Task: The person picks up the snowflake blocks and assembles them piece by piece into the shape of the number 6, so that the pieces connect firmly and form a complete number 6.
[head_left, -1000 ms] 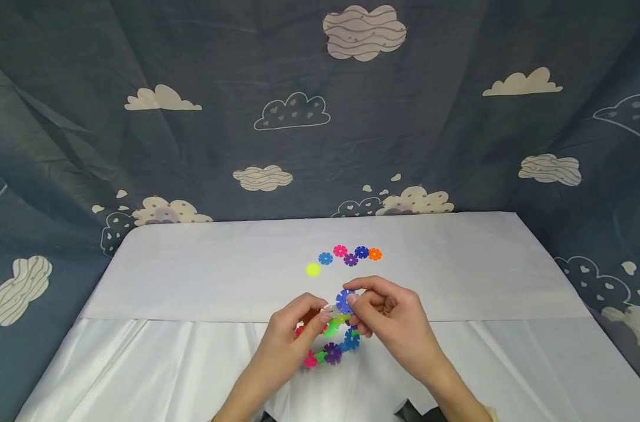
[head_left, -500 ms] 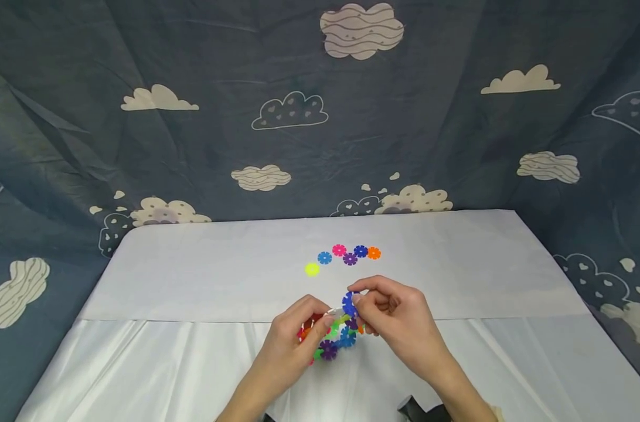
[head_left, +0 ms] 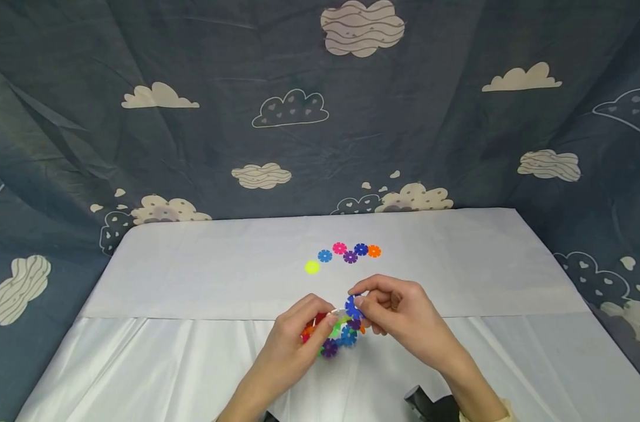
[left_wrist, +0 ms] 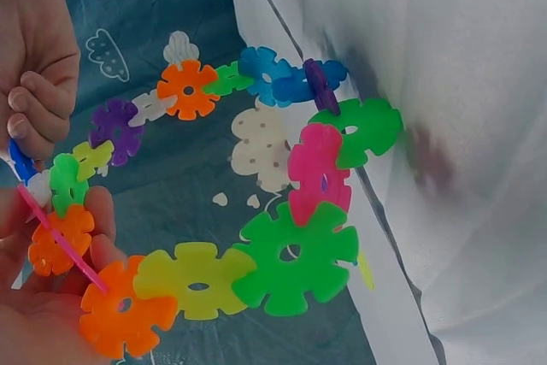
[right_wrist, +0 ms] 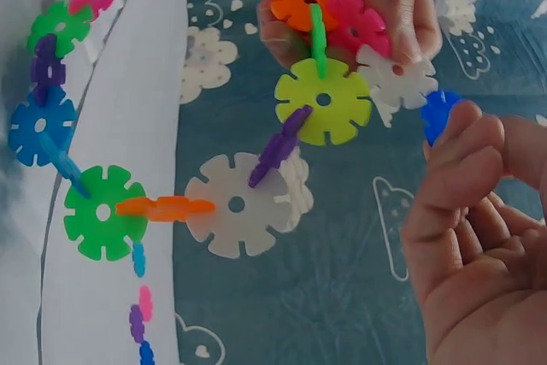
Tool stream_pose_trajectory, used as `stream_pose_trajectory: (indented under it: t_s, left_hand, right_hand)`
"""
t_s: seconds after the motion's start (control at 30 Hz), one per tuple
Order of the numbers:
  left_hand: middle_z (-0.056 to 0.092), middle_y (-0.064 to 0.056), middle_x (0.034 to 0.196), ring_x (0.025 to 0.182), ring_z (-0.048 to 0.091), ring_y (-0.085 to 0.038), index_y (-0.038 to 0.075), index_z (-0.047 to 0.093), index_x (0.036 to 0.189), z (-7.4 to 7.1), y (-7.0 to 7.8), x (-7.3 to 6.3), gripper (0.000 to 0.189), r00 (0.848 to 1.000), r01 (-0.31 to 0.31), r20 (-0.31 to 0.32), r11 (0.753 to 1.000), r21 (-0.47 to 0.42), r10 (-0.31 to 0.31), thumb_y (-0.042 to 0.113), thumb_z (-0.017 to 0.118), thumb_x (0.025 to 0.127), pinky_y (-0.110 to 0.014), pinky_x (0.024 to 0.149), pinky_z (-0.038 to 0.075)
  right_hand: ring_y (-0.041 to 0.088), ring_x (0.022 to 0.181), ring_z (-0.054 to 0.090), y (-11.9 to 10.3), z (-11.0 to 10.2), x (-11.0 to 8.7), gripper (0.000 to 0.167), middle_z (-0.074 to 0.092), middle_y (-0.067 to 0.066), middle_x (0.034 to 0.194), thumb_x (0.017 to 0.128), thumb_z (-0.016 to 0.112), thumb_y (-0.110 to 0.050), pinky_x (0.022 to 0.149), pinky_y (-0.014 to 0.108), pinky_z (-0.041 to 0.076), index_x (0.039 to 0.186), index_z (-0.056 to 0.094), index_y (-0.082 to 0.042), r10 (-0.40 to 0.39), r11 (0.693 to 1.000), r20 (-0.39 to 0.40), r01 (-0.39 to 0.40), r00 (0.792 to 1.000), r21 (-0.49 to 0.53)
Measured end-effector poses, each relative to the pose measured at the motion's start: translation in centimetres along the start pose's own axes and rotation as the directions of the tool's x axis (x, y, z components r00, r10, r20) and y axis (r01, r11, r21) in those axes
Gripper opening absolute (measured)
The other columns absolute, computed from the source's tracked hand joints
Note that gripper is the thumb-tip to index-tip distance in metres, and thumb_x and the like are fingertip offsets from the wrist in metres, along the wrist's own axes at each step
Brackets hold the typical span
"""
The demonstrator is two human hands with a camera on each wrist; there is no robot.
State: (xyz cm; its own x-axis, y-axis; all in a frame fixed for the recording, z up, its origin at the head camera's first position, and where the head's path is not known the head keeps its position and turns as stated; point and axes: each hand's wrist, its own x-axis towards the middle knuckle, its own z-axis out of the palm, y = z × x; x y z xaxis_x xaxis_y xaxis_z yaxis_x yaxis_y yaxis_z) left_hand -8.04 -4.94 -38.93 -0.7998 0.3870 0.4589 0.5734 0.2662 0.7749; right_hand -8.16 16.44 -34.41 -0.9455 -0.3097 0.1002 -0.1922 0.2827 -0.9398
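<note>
Right hand (head_left: 399, 308): thumb and index finger pinch a blue slotted disc (head_left: 353, 306) near its edge, likely leaving slots free; the other fingers curl inward.
Left hand (head_left: 299, 331): thumb and fingers grip a white slotted disc (right_wrist: 389, 81), probably to steady it; an orange disc (right_wrist: 312, 6) and a pink disc (right_wrist: 357, 26) lie against or close to the fingers.
Blue disc: at two o'clock from the left hand, right beside the white one (touching, it seems).
Disc chain (head_left: 348, 336): curves between the hands, its purple piece (head_left: 329, 348) at six o'clock, many links set crosswise.
Loose discs: yellow (head_left: 312, 267), light blue (head_left: 324, 255), pink (head_left: 339, 248), purple (head_left: 350, 257), dark blue (head_left: 360, 249) and orange (head_left: 374, 251), twelve o'clock from the hands on the white-covered table (head_left: 193, 275), spread perhaps for easy picking.
Hard to make out: whether blue and white interlock; links behind the left fingers; a black object (head_left: 433, 407), cut off at five o'clock in the head view.
</note>
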Motion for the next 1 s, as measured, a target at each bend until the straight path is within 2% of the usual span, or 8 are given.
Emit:
stream_pose_trajectory:
  t_s: [0.23,0.43,0.53,0.63,0.77,0.87,0.93,1.0]
  left_hand:
    - [0.057,0.012,0.09,0.075,0.056,-0.005,0.015,0.064,0.097,0.0,-0.1,0.1,0.004,1.0,-0.025,0.001,1.0,0.018,0.025,0.017,0.061,0.099,-0.022,0.067,0.054]
    - [0.055,0.009,0.088,0.073,0.051,-0.004,0.015,0.062,0.094,0.0,-0.3,0.1,0.006,0.994,-0.11,0.009,0.994,0.007,0.11,0.013,0.06,0.099,-0.019,0.062,0.049]
    - [0.056,0.008,0.088,0.072,0.05,-0.004,0.015,0.061,0.092,0.2,-0.3,0.0,0.007,0.989,-0.151,0.002,0.989,-0.002,0.151,0.012,0.059,0.099,-0.018,0.061,0.047]
    - [0.056,0.008,0.088,0.072,0.05,-0.003,0.014,0.062,0.092,0.1,-0.3,0.0,0.008,0.988,-0.156,-0.007,0.988,0.005,0.156,0.012,0.059,0.099,-0.017,0.06,0.047]
    - [0.056,0.009,0.087,0.072,0.052,-0.005,0.014,0.063,0.092,-0.1,-0.1,0.0,0.007,0.994,-0.108,-0.035,0.994,0.01,0.108,0.012,0.06,0.098,-0.02,0.061,0.049]
    - [0.058,0.009,0.087,0.076,0.056,-0.009,0.016,0.063,0.095,-0.2,0.0,0.0,0.004,0.999,-0.003,-0.049,0.998,-0.055,0.0,0.015,0.061,0.099,-0.024,0.065,0.052]
    - [0.059,0.005,0.087,0.076,0.057,-0.012,0.017,0.061,0.099,-0.3,0.2,0.0,0.001,0.994,0.095,-0.04,0.984,-0.152,-0.102,0.018,0.061,0.099,-0.025,0.066,0.052]
    - [0.058,0.0,0.085,0.073,0.055,-0.013,0.016,0.059,0.104,-0.3,0.2,0.1,0.007,0.977,0.2,-0.014,0.943,-0.267,-0.211,0.02,0.06,0.1,-0.024,0.064,0.049]
  right_hand:
    - [0.021,0.06,0.057,-0.2,0.4,-0.1,0.014,0.06,0.007,0.07,0.096,0.066,-0.021,0.054,0.03,0.052,0.108,0.069,-0.012,0.023,0.999,-0.023,-0.023,0.999,-0.022]
    - [0.02,0.059,0.059,-0.4,0.8,-0.3,0.01,0.062,0.001,0.07,0.096,0.066,-0.015,0.053,0.03,0.052,0.104,0.07,-0.018,0.022,0.998,-0.016,-0.023,1.0,-0.063]
    - [0.019,0.06,0.059,-0.7,0.9,-0.4,0.009,0.062,0.001,0.071,0.096,0.066,-0.015,0.054,0.03,0.052,0.104,0.07,-0.014,0.021,0.997,-0.003,-0.022,1.0,-0.071]
    - [0.02,0.061,0.06,-0.9,1.1,-0.4,0.011,0.063,0.002,0.073,0.096,0.066,-0.015,0.055,0.03,0.053,0.105,0.071,-0.011,0.009,0.999,-0.003,-0.009,1.0,-0.053]
    - [0.021,0.063,0.061,-0.8,1.6,-0.2,0.016,0.065,0.004,0.075,0.095,0.067,-0.017,0.057,0.03,0.054,0.109,0.07,-0.009,0.006,1.0,-0.016,-0.006,1.0,-0.006]
    - [0.023,0.064,0.062,-0.5,1.9,0.1,0.022,0.066,0.006,0.076,0.096,0.066,-0.018,0.06,0.03,0.055,0.116,0.068,-0.009,-0.009,0.997,-0.038,0.011,0.999,0.074]
    - [0.025,0.065,0.062,-0.2,2.1,0.2,0.025,0.066,0.007,0.078,0.098,0.063,-0.019,0.062,0.031,0.056,0.122,0.065,-0.01,-0.032,0.992,-0.046,0.037,0.998,0.123]
    - [0.027,0.067,0.062,0.1,2.1,0.3,0.028,0.066,0.008,0.081,0.1,0.06,-0.019,0.064,0.032,0.056,0.126,0.062,-0.01,-0.056,0.987,-0.044,0.062,0.997,0.148]
